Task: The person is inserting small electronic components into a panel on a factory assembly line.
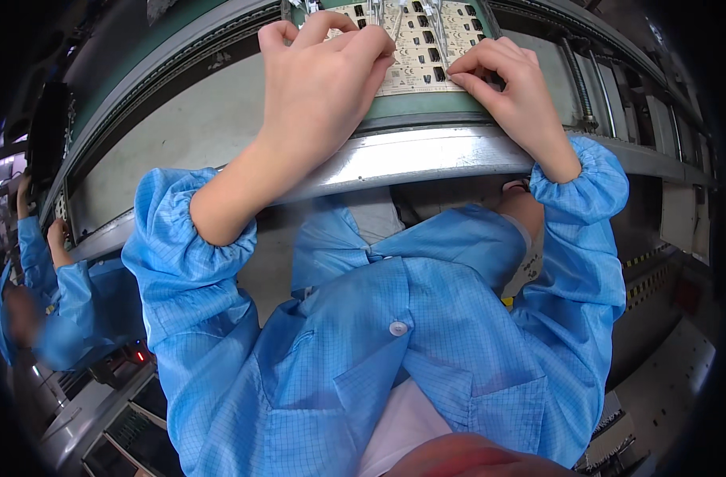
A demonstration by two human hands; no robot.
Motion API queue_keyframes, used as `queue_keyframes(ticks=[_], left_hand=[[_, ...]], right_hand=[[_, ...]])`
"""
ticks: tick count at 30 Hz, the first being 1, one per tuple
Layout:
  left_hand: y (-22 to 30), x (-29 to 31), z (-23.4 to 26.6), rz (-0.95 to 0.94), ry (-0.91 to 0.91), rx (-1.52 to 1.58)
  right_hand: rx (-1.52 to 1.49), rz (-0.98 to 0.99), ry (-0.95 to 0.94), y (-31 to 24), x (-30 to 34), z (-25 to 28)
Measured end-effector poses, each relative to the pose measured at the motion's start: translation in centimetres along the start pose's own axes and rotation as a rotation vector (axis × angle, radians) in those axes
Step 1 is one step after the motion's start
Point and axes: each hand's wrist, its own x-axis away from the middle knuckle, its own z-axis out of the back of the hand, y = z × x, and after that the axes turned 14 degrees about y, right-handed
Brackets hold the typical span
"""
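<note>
A cream-coloured circuit board panel (415, 79) with rows of small black components (438, 73) lies on a green carrier (427, 103) at the top of the view. Over its left part, my left hand (323, 83) is closed with the fingers curled inward; its fingertips and anything in them are hidden. At the panel's right front corner, my right hand (516, 87) has thumb and forefinger pinched close beside a black component. Whatever that pinch holds is too small to make out. Thin pale wires (441, 36) with white ends rise from the panel between my hands.
A shiny metal rail (434, 151) runs along the front edge of the conveyor line. Bare grey-green belt surface (188, 127) stretches to the left. On the far left, another person in blue (77, 310) works at the same line. A coiled spring (579, 83) stands at right.
</note>
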Motion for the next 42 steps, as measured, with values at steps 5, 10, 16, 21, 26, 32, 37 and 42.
queue_keyframes(ticks=[5, 10, 16, 21, 26, 32, 37, 42], left_hand=[[0.4, 1.0, -1.1, -0.029, 0.019, -0.016], [0.5, 1.3, -0.8, -0.064, 0.005, -0.034], [0.5, 1.3, 0.0, -0.019, -0.112, -0.057], [0.3, 1.4, 0.4, -0.048, -0.118, -0.058], [0.1, 1.8, 0.1, -0.046, -0.135, -0.072], [0.1, 1.9, -0.6, -0.062, -0.159, -0.057], [0.6, 2.9, -0.3, -0.033, -0.213, -0.058], [1.0, 3.5, -1.0, -0.017, -0.173, 0.016]], right_hand=[[0.056, 0.099, 0.045, -0.3, 0.3, 0.1], [0.119, 0.13, 0.022, -1.3, 0.0, 0.6], [0.129, 0.212, 0.012, -1.2, 0.1, 0.8], [0.187, 0.261, -0.008, -1.6, 1.4, 1.1], [0.129, 0.162, -0.015, -4.0, 0.8, 1.6], [-0.013, 0.063, 0.089, -3.6, 2.0, 1.2], [-0.038, 0.022, 0.158, -3.2, 3.8, 1.2], [-0.019, -0.047, 0.181, -2.8, 4.4, 1.1]])
